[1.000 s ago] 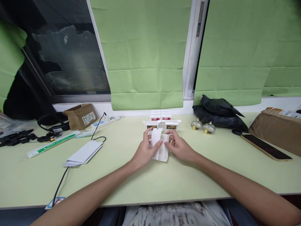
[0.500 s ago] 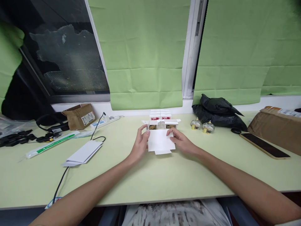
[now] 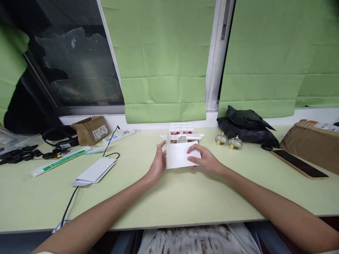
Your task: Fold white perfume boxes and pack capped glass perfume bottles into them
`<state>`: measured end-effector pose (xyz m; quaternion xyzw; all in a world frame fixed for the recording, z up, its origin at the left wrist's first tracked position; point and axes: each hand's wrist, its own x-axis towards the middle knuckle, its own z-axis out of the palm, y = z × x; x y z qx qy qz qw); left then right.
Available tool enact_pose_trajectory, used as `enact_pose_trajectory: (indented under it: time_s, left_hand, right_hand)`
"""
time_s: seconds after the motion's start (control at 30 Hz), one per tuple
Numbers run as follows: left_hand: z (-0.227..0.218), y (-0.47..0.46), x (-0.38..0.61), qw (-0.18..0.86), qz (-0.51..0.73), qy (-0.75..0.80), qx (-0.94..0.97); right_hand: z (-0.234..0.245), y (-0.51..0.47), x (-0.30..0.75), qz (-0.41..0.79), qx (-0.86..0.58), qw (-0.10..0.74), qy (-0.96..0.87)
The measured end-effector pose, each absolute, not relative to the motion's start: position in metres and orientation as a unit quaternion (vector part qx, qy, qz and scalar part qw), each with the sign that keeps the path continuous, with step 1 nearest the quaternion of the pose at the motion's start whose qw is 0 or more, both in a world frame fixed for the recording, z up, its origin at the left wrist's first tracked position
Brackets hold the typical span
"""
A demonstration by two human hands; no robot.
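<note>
A flat white piece of folded card (image 3: 178, 155) is held upright just above the pale green table (image 3: 169, 201), between both of my hands. My left hand (image 3: 158, 163) grips its left edge, fingers curled round it. My right hand (image 3: 203, 160) pinches its right side, thumb across the front. Directly behind the card stands a cluster of small white boxes with red and brown pictures (image 3: 182, 133), some with open flaps.
A stack of flat white cards (image 3: 94, 171) and a black cable (image 3: 70, 201) lie to the left, beyond them a cardboard box (image 3: 91, 129) and power strip (image 3: 119, 137). Two round glass bottles (image 3: 227, 141), a black bag (image 3: 246, 127), a phone (image 3: 298, 164) and a brown parcel (image 3: 312, 143) lie right.
The curled white card was flattened out on the table, then lifted and turned upright, its lower flap folded out of sight. Both hands moved slightly toward the boxes.
</note>
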<state>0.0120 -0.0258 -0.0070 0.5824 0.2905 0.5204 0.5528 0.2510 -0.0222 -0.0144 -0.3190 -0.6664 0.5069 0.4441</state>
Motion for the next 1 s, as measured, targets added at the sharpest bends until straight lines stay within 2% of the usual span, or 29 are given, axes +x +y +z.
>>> enact_pose_trajectory:
  time_s: [0.1, 0.23, 0.33, 0.5, 1.0]
  left_hand:
    - [-0.008, -0.030, 0.015, 0.618, 0.483, 0.270, 0.559]
    - [-0.013, -0.038, 0.017, 0.574, 0.441, 0.255, 0.641]
    - [-0.014, -0.042, 0.020, 0.528, 0.441, 0.286, 0.667]
    - [-0.012, -0.042, 0.023, 0.530, 0.445, 0.251, 0.677]
    - [-0.008, -0.037, 0.018, 0.483, 0.450, 0.291, 0.693]
  right_hand:
    - [-0.012, -0.021, 0.252, 0.481, -0.325, 0.482, -0.656]
    - [-0.009, -0.022, 0.250, 0.459, -0.329, 0.517, -0.644]
    - [-0.010, -0.023, 0.246, 0.470, -0.321, 0.511, -0.645]
    - [-0.012, -0.026, 0.241, 0.470, -0.306, 0.507, -0.655]
    - [-0.008, -0.028, 0.243, 0.467, -0.289, 0.477, -0.686]
